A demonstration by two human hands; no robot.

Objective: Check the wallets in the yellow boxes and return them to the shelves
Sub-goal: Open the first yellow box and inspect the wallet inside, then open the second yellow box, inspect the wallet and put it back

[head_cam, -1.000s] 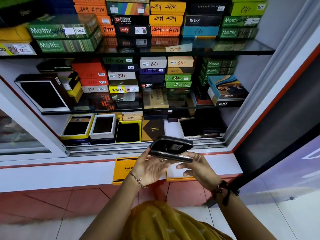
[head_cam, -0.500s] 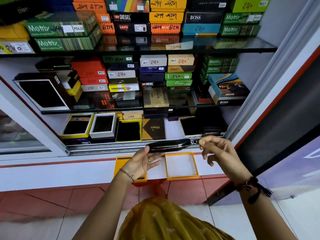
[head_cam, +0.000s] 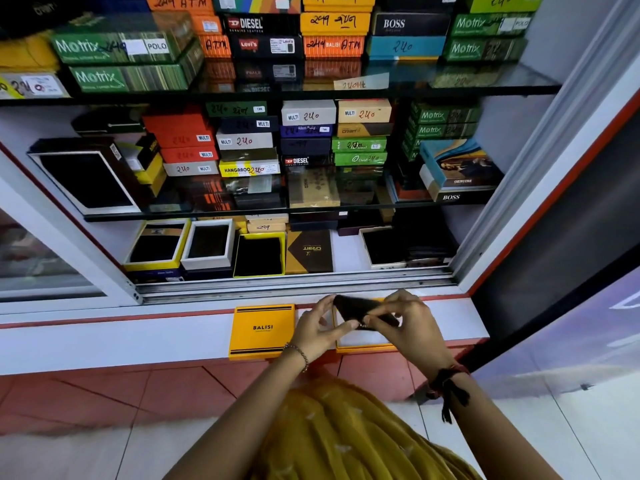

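A black zip wallet is held low over the open yellow box base on the white ledge. My left hand grips its left end from below. My right hand pinches its right side near the zip, fingers over the box. The yellow Balisi lid lies flat on the ledge just left of my left hand. Most of the box's white inside is hidden behind my hands and the wallet.
The open display case holds three glass shelves stacked with several labelled wallet boxes. On the bottom shelf stand open boxes with black wallets. A sliding-door track runs along the case front. Red tiles sit below the white ledge.
Both hands brought the wallet down from in front of the bottom shelf to just above the open yellow box. My right hand moved in from the zip pull onto the wallet.
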